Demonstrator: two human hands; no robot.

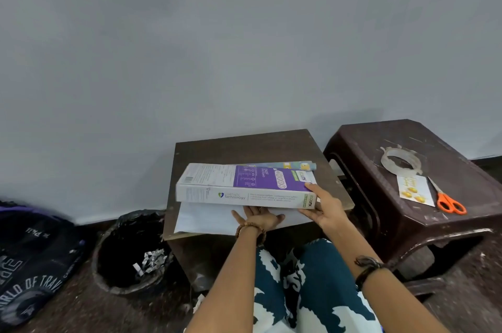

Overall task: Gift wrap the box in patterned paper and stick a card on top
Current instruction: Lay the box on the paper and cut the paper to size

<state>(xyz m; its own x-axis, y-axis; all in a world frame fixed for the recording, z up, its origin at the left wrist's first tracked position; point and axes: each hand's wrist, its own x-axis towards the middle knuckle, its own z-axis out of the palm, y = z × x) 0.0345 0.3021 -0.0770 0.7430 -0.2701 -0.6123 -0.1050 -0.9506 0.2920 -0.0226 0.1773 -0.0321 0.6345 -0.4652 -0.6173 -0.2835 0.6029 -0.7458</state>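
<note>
A long white and purple box (244,186) lies on a small dark table (244,148), on top of a sheet of wrapping paper (206,217) whose white underside faces up. A patterned strip of the paper (296,165) shows behind the box. My right hand (323,207) grips the box's right end. My left hand (258,217) rests flat on the white paper just under the box's front edge, fingers spread. A small card (414,191) with yellow shapes lies on the brown stool (407,142) at the right.
On the stool also lie a roll of clear tape (399,160) and orange-handled scissors (448,201). A black-lined waste bin (130,248) with paper scraps stands left of the table. A dark bag (30,264) lies at the far left. A grey wall is behind.
</note>
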